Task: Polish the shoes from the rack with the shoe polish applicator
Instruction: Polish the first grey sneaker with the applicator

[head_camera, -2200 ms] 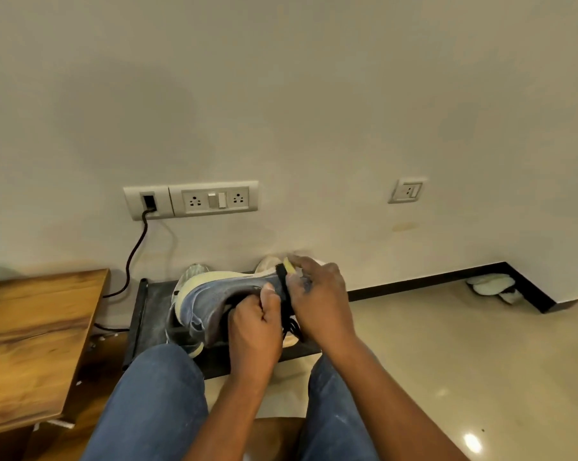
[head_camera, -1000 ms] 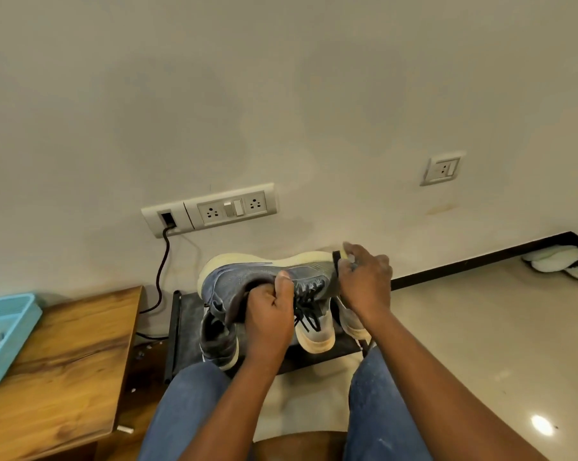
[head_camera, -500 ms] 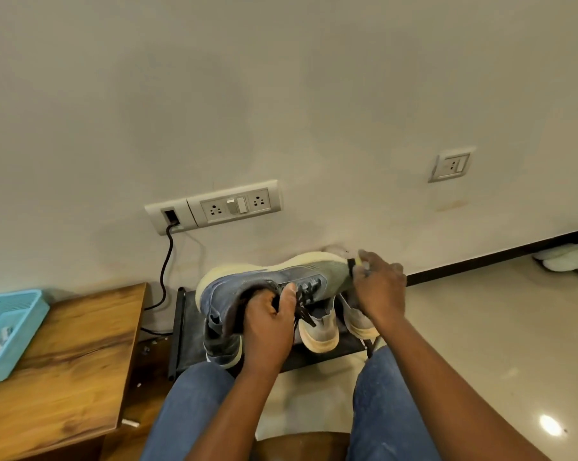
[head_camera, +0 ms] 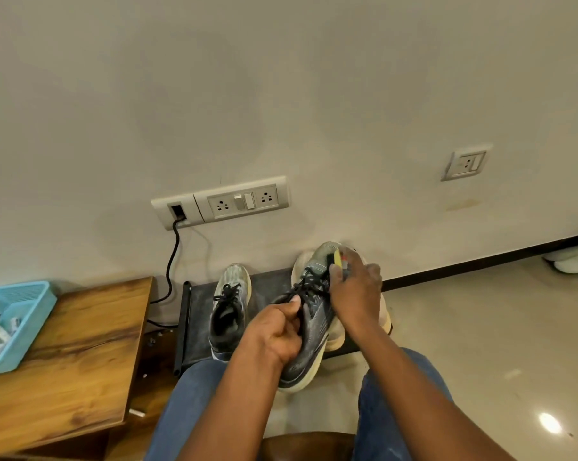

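Currently, the left hand (head_camera: 274, 331) grips the grey sneaker (head_camera: 309, 331) at its collar. Right hand (head_camera: 355, 291) fingers (head_camera: 337, 272) pinch the shoe polish applicator (head_camera: 336, 258) against the toe.

Soft indoor light, floor glare, wide-angle bowing

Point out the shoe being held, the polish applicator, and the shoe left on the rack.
held shoe (head_camera: 315, 322), head view: grey side panel below the laces.
polish applicator (head_camera: 337, 257), head view: its yellow part above the right hand's fingers.
shoe on the rack (head_camera: 229, 311), head view: dark tongue and opening below the laces.
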